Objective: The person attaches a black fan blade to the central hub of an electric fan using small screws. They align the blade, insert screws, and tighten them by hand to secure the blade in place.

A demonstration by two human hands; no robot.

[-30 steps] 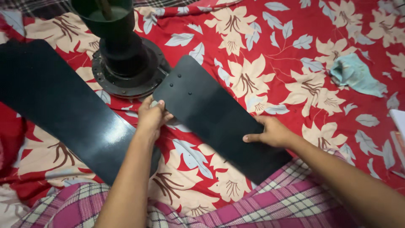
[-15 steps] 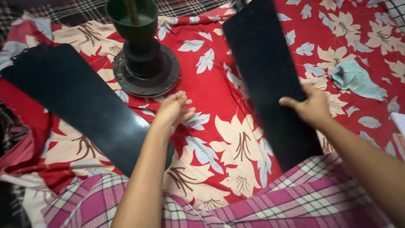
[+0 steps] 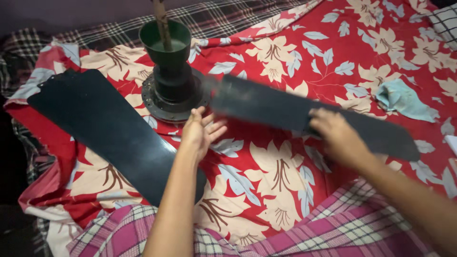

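Swung down from upright, the black fan blade [image 3: 285, 107] now lies crosswise, gripped by the right hand [image 3: 335, 135], while the left hand [image 3: 200, 131] hovers open-fingered near the fan motor [image 3: 172, 90].

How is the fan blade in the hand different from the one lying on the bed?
The held blade is gripped by the right hand and looks blurred; the other blade lies flat on the floral sheet, untouched and sharp. The held blade points right of the fan motor, the lying one left. Both are long, dark and flat.
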